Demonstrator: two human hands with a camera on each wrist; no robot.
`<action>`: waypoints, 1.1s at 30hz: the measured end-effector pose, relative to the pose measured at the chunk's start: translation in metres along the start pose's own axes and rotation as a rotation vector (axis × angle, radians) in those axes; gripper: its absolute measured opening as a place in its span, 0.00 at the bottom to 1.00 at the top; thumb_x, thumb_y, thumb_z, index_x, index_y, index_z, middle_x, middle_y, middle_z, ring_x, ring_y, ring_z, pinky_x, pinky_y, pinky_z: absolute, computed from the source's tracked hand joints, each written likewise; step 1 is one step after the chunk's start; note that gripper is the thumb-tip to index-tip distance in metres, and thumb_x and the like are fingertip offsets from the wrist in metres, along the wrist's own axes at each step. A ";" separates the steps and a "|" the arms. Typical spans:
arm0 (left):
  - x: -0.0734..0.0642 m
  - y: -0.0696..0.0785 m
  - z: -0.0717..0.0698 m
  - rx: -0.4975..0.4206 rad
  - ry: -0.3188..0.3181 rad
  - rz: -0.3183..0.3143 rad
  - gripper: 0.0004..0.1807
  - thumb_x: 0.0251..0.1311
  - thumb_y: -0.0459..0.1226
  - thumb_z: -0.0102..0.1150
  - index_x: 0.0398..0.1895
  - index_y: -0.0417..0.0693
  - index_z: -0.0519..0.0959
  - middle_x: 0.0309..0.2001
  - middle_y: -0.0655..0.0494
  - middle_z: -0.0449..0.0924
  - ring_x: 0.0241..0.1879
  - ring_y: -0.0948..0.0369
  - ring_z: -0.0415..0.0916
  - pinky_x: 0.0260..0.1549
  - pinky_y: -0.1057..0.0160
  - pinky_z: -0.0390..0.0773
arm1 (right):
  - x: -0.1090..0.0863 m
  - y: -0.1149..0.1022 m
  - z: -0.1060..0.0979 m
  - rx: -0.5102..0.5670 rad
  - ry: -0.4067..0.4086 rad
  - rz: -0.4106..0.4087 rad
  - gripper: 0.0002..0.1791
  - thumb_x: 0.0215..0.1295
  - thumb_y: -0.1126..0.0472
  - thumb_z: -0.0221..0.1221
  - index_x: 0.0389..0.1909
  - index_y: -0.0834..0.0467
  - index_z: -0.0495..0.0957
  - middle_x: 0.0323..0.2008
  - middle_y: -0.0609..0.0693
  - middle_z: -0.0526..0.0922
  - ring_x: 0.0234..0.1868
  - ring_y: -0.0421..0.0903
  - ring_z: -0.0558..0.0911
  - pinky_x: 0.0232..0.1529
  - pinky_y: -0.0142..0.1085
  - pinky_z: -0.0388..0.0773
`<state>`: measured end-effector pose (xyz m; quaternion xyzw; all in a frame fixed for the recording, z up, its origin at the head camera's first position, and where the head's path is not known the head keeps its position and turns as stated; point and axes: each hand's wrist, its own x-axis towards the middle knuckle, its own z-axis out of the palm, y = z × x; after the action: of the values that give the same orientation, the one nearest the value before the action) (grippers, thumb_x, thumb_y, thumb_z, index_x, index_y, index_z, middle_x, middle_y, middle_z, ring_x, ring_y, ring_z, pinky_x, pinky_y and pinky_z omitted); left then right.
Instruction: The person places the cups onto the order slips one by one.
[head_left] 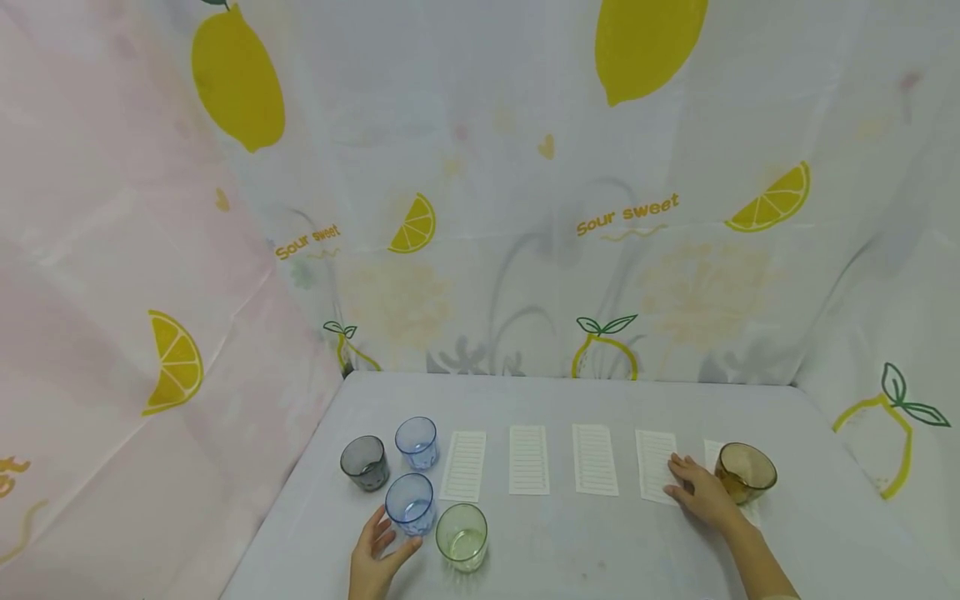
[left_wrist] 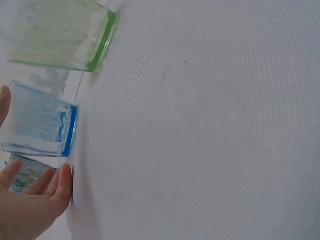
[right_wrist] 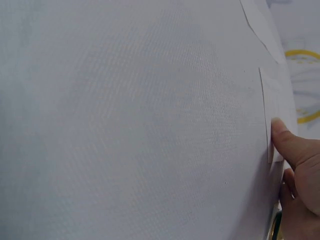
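Observation:
My left hand [head_left: 377, 554] is at the near side of a blue glass [head_left: 411, 510], its thumb and fingers spread apart around the glass. The left wrist view shows a gap between the fingers [left_wrist: 61, 187] and that blue glass [left_wrist: 42, 122]. To its right stands a green glass [head_left: 462, 542]; behind it are a second blue glass [head_left: 417, 446] and a grey glass [head_left: 366, 465]. My right hand [head_left: 705, 493] rests its extended fingertips on the right edge of a printed paper slip [head_left: 654, 468]. An upright amber glass [head_left: 746, 477] stands just right of that hand.
More printed slips lie in a row to the left: one slip [head_left: 596, 460], another slip [head_left: 529, 461] and a slip [head_left: 463, 467] beside the blue glasses. The amber glass partly covers a slip [head_left: 712, 450]. A lemon-print curtain [head_left: 480, 208] surrounds the white table [head_left: 555, 542].

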<state>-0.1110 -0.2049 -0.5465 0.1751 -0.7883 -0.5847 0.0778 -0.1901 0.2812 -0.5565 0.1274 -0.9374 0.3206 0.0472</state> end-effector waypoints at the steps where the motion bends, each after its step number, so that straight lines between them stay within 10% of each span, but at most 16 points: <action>1: 0.000 0.000 0.000 0.002 0.001 -0.001 0.48 0.44 0.37 0.74 0.66 0.30 0.58 0.58 0.23 0.63 0.56 0.34 0.67 0.48 0.45 0.76 | 0.000 0.000 0.000 0.002 -0.001 0.004 0.26 0.56 0.65 0.63 0.49 0.81 0.70 0.55 0.75 0.69 0.58 0.75 0.64 0.57 0.63 0.60; 33: 0.007 -0.006 0.010 0.000 0.019 0.058 0.47 0.44 0.35 0.73 0.65 0.28 0.58 0.56 0.24 0.66 0.54 0.37 0.69 0.50 0.44 0.75 | -0.001 0.004 0.003 0.027 -0.002 0.001 0.27 0.55 0.65 0.63 0.50 0.81 0.70 0.56 0.75 0.68 0.58 0.77 0.62 0.56 0.66 0.59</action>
<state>-0.1195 -0.1994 -0.5555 0.1579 -0.7924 -0.5803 0.1022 -0.1905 0.2829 -0.5612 0.1281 -0.9331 0.3332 0.0442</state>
